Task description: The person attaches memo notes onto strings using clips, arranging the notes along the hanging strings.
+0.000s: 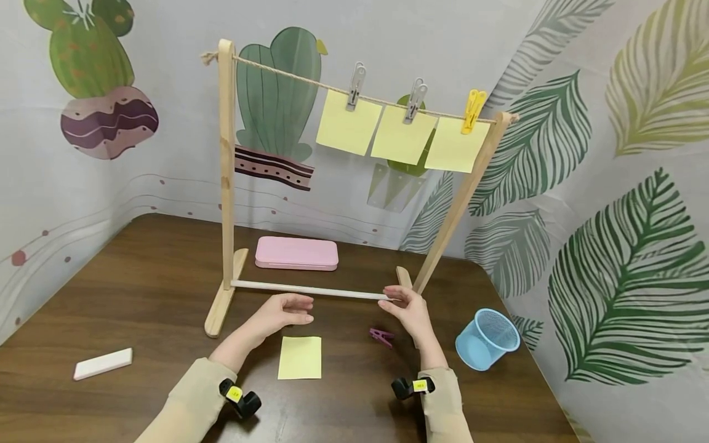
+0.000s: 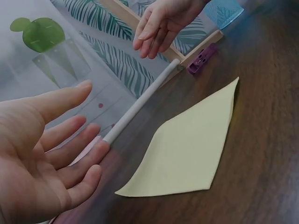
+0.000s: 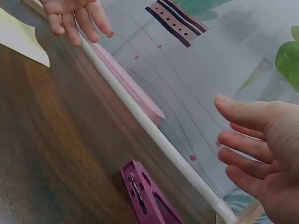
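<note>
My left hand (image 1: 282,312) hovers with relaxed fingers just behind a yellow sticky note (image 1: 300,358) on the table. In the left wrist view that note (image 2: 187,149) has curled edges, and the palm beside it holds nothing. My right hand (image 1: 411,311), likewise bare, is raised near the right end of the white rod (image 1: 316,290). A purple clothespin (image 1: 381,336) lies on the table to its left. On the rope above hang three yellow notes (image 1: 348,126), held by two grey clothespins (image 1: 356,86) and one yellow clothespin (image 1: 473,112).
A wooden stand (image 1: 226,166) carries the rope between two posts. Behind its rod sits a pink case (image 1: 296,253). A blue mesh cup (image 1: 480,344) stands at the right, and a white bar-shaped block (image 1: 103,363) lies at the left on the brown table (image 1: 166,271).
</note>
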`<state>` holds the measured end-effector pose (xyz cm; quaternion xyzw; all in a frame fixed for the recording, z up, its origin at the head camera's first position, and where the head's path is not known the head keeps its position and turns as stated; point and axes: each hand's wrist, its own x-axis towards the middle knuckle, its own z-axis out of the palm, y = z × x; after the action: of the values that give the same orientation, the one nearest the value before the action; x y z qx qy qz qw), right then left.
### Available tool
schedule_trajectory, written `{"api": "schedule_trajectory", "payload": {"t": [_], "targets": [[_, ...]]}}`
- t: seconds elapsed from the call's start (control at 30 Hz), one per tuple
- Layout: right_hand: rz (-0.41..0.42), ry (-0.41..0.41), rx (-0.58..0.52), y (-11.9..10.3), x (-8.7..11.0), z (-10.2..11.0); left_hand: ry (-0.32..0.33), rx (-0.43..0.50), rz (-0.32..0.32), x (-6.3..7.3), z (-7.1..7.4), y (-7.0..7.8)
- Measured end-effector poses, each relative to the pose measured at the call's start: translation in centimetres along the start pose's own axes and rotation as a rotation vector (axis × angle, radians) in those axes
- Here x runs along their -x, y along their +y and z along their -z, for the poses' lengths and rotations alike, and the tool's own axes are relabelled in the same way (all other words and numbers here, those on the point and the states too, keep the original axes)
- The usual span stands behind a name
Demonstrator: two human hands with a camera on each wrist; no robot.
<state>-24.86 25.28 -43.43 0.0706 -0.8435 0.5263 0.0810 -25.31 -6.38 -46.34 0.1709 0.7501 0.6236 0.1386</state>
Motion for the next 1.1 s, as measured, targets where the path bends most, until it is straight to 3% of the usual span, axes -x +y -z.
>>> {"api": "schedule_trajectory", "payload": {"t": [0.1,0.27,0.47,0.77,0.9,1.1], "targets": [[-0.012,-0.013,0.006,1.7,-0.3,0.1,-0.018,-0.019,-0.002,0.0,-0.1,-0.2],[0.013,-0.088,0.058,2.4,-0.1,0.4,-0.041,-0.096,-0.024,0.0,0.0,-0.5],[0.013,-0.221,0.145,2.1,0.3,0.7,-0.096,-0.217,-0.042,0.1,-0.1,-0.7],[0.039,-0.347,0.212,2.9,0.3,1.3,-0.188,-0.352,-0.083,0.3,-0.3,-0.5],[0.005,-0.424,0.237,2.7,0.4,1.6,-0.206,-0.440,-0.097,0.4,-0.4,-0.6],[-0.025,-0.470,0.296,2.8,0.5,1.5,-0.210,-0.506,-0.107,0.6,-0.5,-0.7]]}}
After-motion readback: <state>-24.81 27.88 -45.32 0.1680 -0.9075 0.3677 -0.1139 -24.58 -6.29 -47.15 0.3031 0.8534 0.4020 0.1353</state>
